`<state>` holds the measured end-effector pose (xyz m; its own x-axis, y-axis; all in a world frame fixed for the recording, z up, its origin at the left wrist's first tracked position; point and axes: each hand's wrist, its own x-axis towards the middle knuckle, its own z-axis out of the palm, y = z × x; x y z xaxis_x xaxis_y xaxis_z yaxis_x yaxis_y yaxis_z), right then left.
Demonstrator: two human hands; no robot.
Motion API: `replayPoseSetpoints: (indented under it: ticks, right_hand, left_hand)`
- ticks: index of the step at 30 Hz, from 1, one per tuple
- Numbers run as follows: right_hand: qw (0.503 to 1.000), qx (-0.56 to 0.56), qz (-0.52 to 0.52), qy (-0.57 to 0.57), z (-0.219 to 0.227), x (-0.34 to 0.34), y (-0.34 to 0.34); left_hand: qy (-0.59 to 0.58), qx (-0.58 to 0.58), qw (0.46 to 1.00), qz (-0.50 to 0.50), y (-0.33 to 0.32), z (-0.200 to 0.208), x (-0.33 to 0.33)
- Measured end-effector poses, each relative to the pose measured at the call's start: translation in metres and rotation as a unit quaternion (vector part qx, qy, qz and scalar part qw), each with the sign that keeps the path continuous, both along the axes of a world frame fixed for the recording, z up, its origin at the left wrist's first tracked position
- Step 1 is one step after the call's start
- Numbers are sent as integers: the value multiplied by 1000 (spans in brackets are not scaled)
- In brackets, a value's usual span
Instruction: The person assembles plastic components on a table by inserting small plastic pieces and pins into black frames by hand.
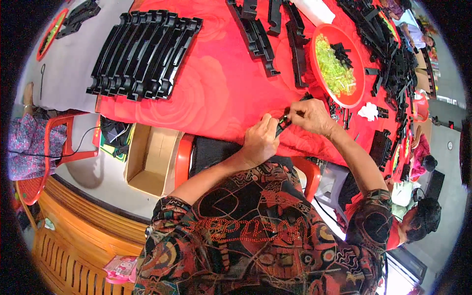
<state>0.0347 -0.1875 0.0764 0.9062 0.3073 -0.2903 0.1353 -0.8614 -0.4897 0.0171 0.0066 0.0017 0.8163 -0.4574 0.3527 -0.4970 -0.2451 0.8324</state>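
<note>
Left hand (262,139) and right hand (310,117) pinched a black part (282,125); a bowl (357,54) stood beyond, to the right; bars (142,56) lay far left.

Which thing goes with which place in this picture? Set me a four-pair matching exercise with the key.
Things:
1. small dark part
2. long black parts
3. yellow-green pieces
4. open cardboard box

Places:
A. inside a red bowl, to the right
B. past the near edge of the red cloth, to the left
C. between the fingers of the left hand and right hand
D. side by side in a row, at the picture's upper left

Pairs: 1-C, 2-D, 3-A, 4-B
</note>
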Motion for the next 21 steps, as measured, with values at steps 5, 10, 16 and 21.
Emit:
replayPoseSetpoints:
  ticks: [5,10,16,21]
  right_hand:
    - [997,-48,-32,-49,16,-9,4]
    - [988,-132,-44,-60,26,-10,14]
    - [972,-235,-18,-7,27,-6,14]
    - [975,-215,-48,-4,21,-2,13]
  left_hand:
    - [19,-2,1000,2,0,0,-1]
    - [11,0,1000,5,1,4,0]
    - [10,8,1000,8,-1,4,-2]
    - [19,2,1000,15,-2,1,-4]
